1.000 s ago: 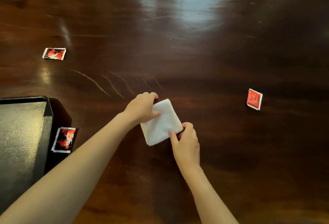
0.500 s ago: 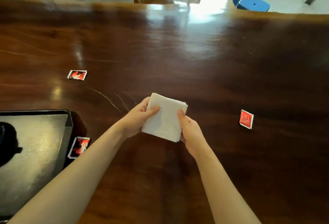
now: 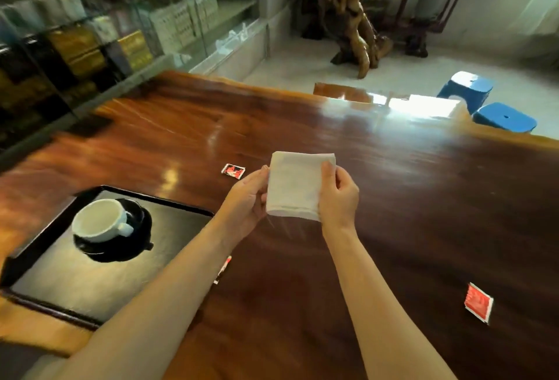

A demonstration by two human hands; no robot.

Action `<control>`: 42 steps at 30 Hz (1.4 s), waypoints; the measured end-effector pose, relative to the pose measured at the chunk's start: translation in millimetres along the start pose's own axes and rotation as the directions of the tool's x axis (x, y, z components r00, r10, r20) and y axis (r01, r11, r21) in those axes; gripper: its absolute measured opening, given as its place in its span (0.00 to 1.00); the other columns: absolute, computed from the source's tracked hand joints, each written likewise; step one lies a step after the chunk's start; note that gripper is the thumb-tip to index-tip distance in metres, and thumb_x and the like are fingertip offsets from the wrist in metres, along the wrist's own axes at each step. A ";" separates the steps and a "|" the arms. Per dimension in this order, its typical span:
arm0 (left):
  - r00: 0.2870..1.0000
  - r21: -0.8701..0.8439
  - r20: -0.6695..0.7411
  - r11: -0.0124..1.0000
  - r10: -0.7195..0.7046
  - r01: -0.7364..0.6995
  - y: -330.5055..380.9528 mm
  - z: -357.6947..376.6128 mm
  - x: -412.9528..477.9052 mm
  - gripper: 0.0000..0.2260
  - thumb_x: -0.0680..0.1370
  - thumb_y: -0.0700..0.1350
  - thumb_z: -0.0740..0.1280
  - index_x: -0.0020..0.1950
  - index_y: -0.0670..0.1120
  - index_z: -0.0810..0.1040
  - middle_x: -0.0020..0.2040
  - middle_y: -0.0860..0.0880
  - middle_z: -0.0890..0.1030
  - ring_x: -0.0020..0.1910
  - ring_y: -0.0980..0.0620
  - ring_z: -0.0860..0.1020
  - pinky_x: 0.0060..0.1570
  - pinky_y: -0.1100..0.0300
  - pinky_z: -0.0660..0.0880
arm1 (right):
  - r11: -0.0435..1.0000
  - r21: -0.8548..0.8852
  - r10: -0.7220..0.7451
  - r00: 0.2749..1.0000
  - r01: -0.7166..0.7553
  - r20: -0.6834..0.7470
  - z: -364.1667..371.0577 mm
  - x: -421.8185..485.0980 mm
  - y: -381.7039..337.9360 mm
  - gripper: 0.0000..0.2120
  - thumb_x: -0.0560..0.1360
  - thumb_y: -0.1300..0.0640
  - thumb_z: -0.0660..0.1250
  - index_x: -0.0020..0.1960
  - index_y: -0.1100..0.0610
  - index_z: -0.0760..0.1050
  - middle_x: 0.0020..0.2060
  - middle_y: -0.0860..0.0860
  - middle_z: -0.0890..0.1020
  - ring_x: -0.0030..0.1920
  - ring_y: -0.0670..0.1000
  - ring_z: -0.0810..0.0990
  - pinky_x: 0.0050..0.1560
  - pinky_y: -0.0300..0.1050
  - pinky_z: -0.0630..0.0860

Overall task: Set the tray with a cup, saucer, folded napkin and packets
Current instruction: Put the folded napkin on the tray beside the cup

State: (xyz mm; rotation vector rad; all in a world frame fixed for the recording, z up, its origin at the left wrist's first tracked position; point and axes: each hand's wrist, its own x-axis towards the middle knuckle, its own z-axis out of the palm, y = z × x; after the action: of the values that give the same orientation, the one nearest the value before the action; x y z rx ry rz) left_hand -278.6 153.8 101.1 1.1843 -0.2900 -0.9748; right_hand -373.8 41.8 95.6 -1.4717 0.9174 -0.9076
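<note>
Both hands held the folded napkin up off the bench, above its middle. The left hand pinched the napkin's left edge and the right hand pinched its right edge, thumb across the front, probably to keep the folds flat and squared before it was set down.

The tray sat at the bench's left edge, well left of the napkin, with the cup already standing on the dark saucer in its far half; the near half lay bare, seemingly room for the napkin.

Three packets lay on the bench outside the tray: a far packet just left of the left hand, a hidden packet mostly under the left forearm beside the tray's right rim, and a red packet towards the near right corner.
</note>
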 end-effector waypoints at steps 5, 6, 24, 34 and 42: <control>0.998 0.107 -0.034 0.993 0.058 -0.054 39.1 -39.3 -28.8 0.15 0.73 0.52 0.67 0.55 0.45 0.76 0.50 0.47 0.82 0.46 0.52 0.82 0.43 0.57 0.81 | 0.997 0.060 -0.050 0.996 0.046 0.071 56.3 -11.6 -25.8 0.14 0.80 0.48 0.58 0.48 0.56 0.77 0.41 0.49 0.79 0.43 0.48 0.78 0.41 0.41 0.78; 0.994 0.122 -0.078 0.990 0.083 -0.073 44.3 -48.1 -33.7 0.12 0.73 0.48 0.68 0.54 0.45 0.76 0.50 0.47 0.81 0.44 0.52 0.82 0.40 0.59 0.81 | 0.996 0.065 -0.060 0.995 0.055 0.083 68.1 -16.1 -28.6 0.13 0.80 0.48 0.58 0.47 0.54 0.77 0.40 0.48 0.79 0.43 0.47 0.78 0.40 0.41 0.78; 0.909 0.145 -0.385 0.962 -0.162 0.233 34.8 -268.4 -84.4 0.14 0.76 0.42 0.67 0.61 0.43 0.75 0.54 0.46 0.81 0.51 0.50 0.80 0.42 0.62 0.80 | 0.921 -0.237 0.384 0.828 -0.310 0.409 237.9 -118.3 48.9 0.08 0.80 0.50 0.58 0.53 0.53 0.72 0.46 0.50 0.79 0.46 0.48 0.79 0.42 0.39 0.78; 0.658 -0.615 -0.418 0.728 -0.627 0.303 -31.8 -277.8 -57.0 0.08 0.75 0.28 0.63 0.52 0.35 0.74 0.57 0.36 0.76 0.58 0.40 0.76 0.60 0.49 0.74 | 0.802 -0.523 0.417 0.898 -0.288 0.144 242.4 -134.7 112.4 0.09 0.80 0.53 0.59 0.47 0.57 0.74 0.37 0.48 0.75 0.38 0.46 0.73 0.33 0.36 0.67; 0.624 -0.318 -0.586 0.855 -0.517 0.410 -63.4 -292.3 -36.0 0.19 0.75 0.32 0.65 0.66 0.41 0.72 0.62 0.42 0.77 0.54 0.47 0.77 0.56 0.54 0.76 | 0.619 -0.784 0.336 0.920 -0.053 0.203 266.5 -120.1 129.6 0.14 0.78 0.57 0.61 0.63 0.57 0.69 0.54 0.52 0.79 0.52 0.51 0.79 0.50 0.46 0.78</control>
State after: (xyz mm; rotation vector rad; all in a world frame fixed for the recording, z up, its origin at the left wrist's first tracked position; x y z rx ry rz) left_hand -138.9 366.7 -59.8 1.4113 0.6966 -0.9270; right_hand -185.6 247.8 -60.6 -2.1083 1.2551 -0.0263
